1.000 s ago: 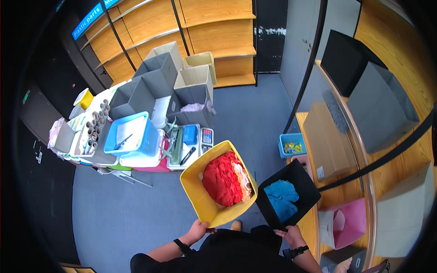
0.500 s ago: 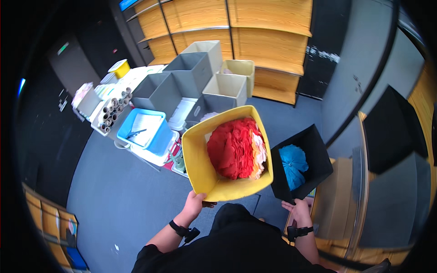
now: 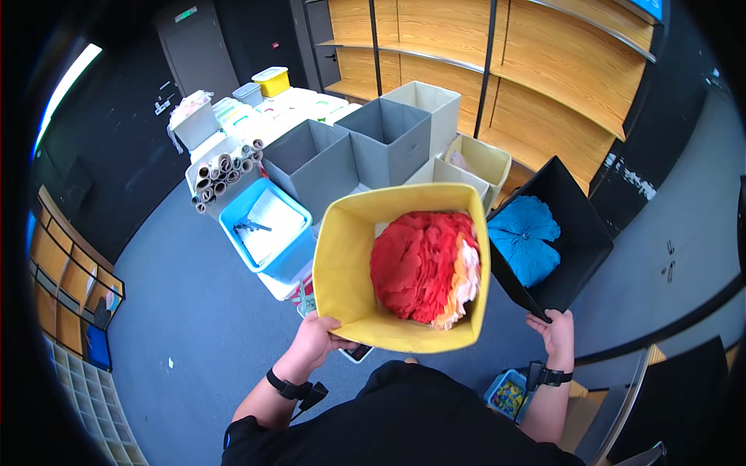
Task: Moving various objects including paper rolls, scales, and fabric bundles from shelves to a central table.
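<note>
My left hand [image 3: 315,339] grips the lower left rim of a yellow fabric storage box [image 3: 343,268]. Inside that box lie ruffled red paper flowers [image 3: 412,268], with orange and pale pink ones [image 3: 463,287] along their right side. A black fabric box [image 3: 579,245], tilted, is held by its near edge in my right hand [image 3: 556,332]; the thumb side is partly hidden. In it sits a blue pleated paper flower [image 3: 526,239]. The two boxes are side by side in front of me, with their openings toward me.
Ahead stands a table [image 3: 299,101] with grey fabric bins [image 3: 311,159], a cream bin [image 3: 427,101], a blue tray [image 3: 272,233] and rolled tubes [image 3: 225,175]. Wooden shelves [image 3: 443,66] line the back wall. On the floor at my right is a blue basket [image 3: 509,394] of small colourful pieces.
My view has turned to the right. Both boxes are still in my hands; the black one has come up and swung further right, away from the shelf with the cardboard box.
</note>
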